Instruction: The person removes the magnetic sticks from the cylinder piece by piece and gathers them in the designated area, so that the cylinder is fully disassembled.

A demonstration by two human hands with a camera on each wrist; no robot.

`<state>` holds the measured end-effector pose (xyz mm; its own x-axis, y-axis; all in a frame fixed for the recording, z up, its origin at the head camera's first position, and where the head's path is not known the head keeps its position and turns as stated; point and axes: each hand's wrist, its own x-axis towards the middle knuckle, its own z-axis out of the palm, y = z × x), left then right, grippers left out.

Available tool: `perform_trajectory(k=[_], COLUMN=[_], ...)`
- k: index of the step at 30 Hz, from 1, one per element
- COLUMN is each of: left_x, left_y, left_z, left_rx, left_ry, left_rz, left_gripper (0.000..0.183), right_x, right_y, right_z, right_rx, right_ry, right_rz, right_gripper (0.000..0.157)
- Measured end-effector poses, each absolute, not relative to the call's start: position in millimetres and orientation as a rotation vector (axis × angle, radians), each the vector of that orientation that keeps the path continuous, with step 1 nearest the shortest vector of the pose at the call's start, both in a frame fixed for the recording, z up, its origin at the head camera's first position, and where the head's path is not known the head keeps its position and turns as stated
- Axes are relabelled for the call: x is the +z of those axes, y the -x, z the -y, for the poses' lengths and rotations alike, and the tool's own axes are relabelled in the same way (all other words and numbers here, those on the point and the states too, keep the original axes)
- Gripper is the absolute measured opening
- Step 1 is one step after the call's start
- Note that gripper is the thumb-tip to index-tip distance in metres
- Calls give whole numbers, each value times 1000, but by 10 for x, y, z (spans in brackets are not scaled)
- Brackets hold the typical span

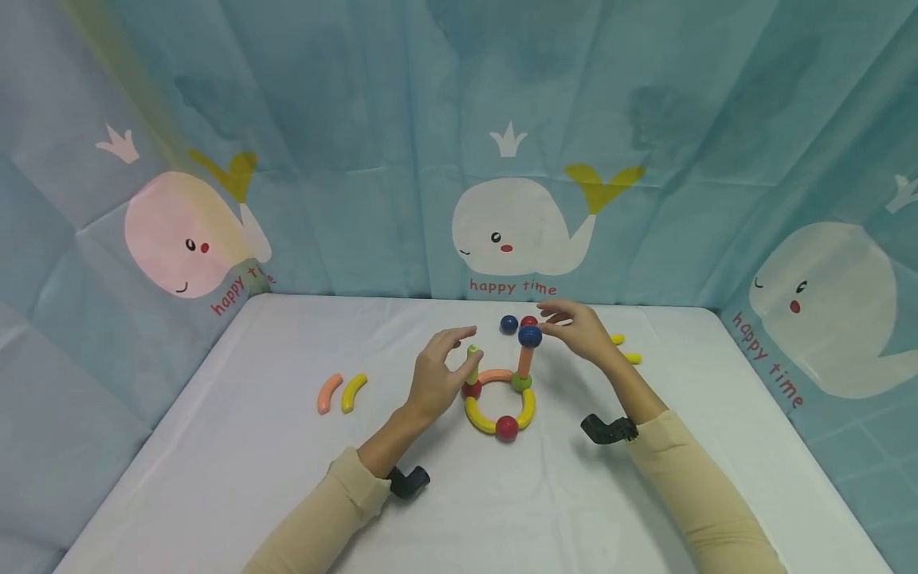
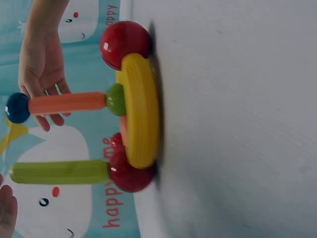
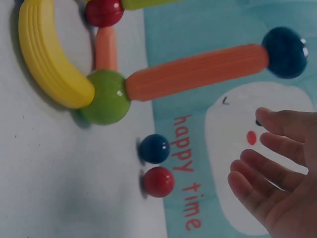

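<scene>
A ring of yellow curved sticks (image 1: 476,418) and an orange one lies flat on the table, joined by red balls (image 1: 507,429) and a green ball (image 3: 105,96). From the green ball an orange stick (image 3: 198,71) stands up, slightly tilted, topped by a blue ball (image 1: 530,336). A light green stick (image 2: 59,172) rises from a red ball on the ring's left. My left hand (image 1: 433,375) is beside its top end, fingers spread; only fingertips show in the left wrist view. Near the blue ball, my right hand (image 3: 277,173) hovers with loose, parted fingers, holding nothing.
Behind the ring are a loose blue ball (image 3: 154,148) and red ball (image 3: 158,182). An orange curved stick (image 1: 329,393) and a yellow one (image 1: 354,392) lie to the left. Yellow pieces (image 1: 633,358) lie beyond my right forearm. A whale-print curtain (image 1: 344,223) borders the table.
</scene>
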<state>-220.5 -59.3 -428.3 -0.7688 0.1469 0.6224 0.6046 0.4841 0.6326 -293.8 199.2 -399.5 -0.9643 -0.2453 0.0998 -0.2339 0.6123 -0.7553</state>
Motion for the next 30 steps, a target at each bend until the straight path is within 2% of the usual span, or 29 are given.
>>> perform_trajectory(k=[12,18,23,30], left_x=[-4114,-4168,-4246,-4382], left_y=[2014,1973,2023,2137], left_z=[257,112,16,-133], left_rx=[-1430,-1816,-1867,-1805], left_ry=[833,639,532,410], left_rz=[2234,2477,2650,2607], left_gripper=[41,50,65,58], right_x=[-3879,-3879,-3923,-3982], right_y=[2719,2617,2565,2537], right_z=[-2044,-1997,-1951,-1883], right_rx=[-1505,-1597,-1609,-1632], right_ry=[511,560,636,655], right_rz=[-2746,-2639,-2580,-2554], right_gripper=[42,42,41,44])
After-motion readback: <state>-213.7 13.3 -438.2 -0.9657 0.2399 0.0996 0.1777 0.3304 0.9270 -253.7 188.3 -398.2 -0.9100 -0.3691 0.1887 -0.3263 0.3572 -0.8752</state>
